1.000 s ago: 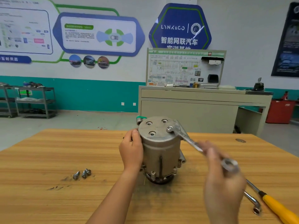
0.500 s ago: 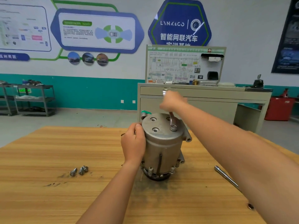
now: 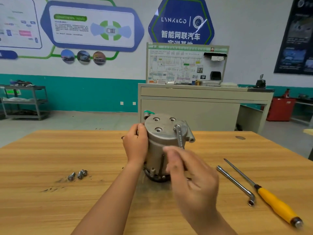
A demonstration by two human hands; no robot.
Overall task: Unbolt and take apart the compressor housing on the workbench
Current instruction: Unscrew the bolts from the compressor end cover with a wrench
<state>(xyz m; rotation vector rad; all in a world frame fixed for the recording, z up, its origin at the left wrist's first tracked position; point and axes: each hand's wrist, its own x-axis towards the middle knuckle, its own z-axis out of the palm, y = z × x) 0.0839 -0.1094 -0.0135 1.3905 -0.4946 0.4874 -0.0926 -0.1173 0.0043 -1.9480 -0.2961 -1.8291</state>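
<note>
1. The bench (image 3: 50,209) is a wood-grain top that fills the lower half of the view. It has dark smudges near its middle.
2. A beige cabinet (image 3: 189,112) stands on the floor beyond the bench. A wiring board (image 3: 186,65) stands upright on top of it.
3. A metal cart (image 3: 25,102) stands far left against the teal wall.
4. The compressor (image 3: 160,143) stands on end at the bench's middle, with its flat round cover facing up. Three bolt holes in the cover show empty.
5. The right hand (image 3: 191,180) is in front of the compressor and blurred. Its fingers are curled round the near end of the wrench.
6. The left hand (image 3: 135,146) grips the compressor's left side, with its fingers curled over the cover's rim.
7. The screwdriver (image 3: 274,203), which has a yellow handle, lies on the bench to the right with its tip pointing away.
8. An L-shaped socket key (image 3: 235,182) lies just left of the screwdriver and apart from it.
9. The wrench (image 3: 179,136) has its ring end seated on the cover's right-hand bolt. Its shaft reaches toward the viewer, over the cover's edge.
10. The bolts (image 3: 78,174) lie loose on the bench, well left of the compressor.
</note>
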